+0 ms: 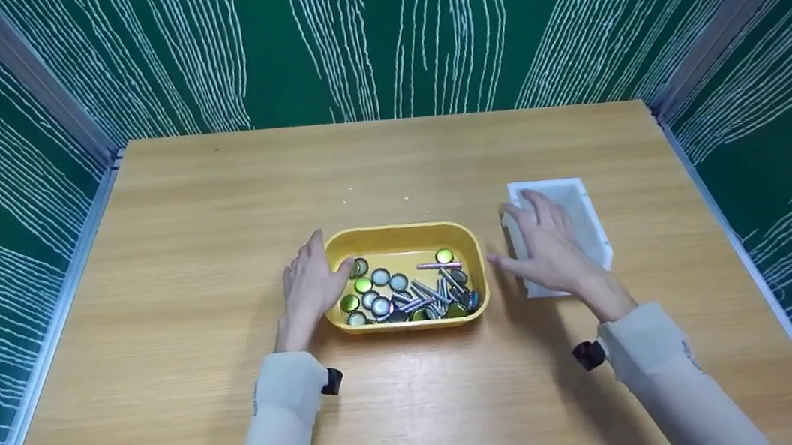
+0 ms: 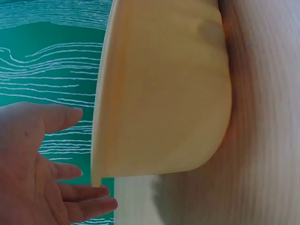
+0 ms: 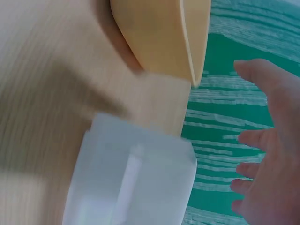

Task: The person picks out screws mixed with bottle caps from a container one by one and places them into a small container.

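A yellow tub stands mid-table, holding green and silver bottle caps, several metal bolt-like pins and one pinkish rod. My left hand is at its left end, with fingers spread and thumb over the rim in the head view. In the left wrist view, that hand's fingertips are right by the rim of the tub. Above a white bin on the right hovers my right hand, fingers spread and holding nothing. Its thumb points toward the tub's right end.
Small pale specks lie on the wooden table behind the tub. Green panels with wavy white lines surround the table at the back and sides, framed by metal posts. A dark wrist device sits at each cuff.
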`<state>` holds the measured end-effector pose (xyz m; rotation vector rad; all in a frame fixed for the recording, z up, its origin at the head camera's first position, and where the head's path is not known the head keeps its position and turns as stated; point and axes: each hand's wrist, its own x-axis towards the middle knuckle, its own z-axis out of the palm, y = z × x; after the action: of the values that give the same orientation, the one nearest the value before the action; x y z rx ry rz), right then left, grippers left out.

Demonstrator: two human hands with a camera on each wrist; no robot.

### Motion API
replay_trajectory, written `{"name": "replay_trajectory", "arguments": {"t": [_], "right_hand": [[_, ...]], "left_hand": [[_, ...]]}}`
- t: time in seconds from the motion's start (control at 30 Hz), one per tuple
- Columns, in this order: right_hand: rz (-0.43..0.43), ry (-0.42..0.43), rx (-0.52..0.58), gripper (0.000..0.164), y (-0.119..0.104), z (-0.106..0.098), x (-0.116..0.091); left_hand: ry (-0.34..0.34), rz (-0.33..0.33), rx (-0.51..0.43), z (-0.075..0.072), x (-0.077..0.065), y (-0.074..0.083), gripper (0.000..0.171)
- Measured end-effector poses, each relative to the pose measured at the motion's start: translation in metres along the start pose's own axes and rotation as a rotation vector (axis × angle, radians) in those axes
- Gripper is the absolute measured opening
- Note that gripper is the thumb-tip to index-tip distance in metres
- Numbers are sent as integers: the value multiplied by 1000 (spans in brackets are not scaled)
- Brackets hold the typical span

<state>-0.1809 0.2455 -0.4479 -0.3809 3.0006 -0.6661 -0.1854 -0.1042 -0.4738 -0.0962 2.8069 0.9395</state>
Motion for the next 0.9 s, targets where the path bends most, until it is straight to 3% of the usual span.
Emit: {"name": "replay_trajectory", "arguments": {"t": [0.2,0.33,0.5,0.67,0.9], "right_hand": [[-120,34,-6,72,-20,18,6],[-153,21,-20,64,-34,30,9],[-183,-8,-117,55,-47,44,11],[-234,-38,-161,37,-58,61,12],[-253,-78,-213,14,-71,82,13]], "left_hand": [[18,-67,-24,8,10,3,74],[25,-117,-17,14,17,5,69],[39,-154,-3,21,24,5,64],[55,-145,1,25,28,0,49],[63,-91,35,28,28,-9,50]]}}
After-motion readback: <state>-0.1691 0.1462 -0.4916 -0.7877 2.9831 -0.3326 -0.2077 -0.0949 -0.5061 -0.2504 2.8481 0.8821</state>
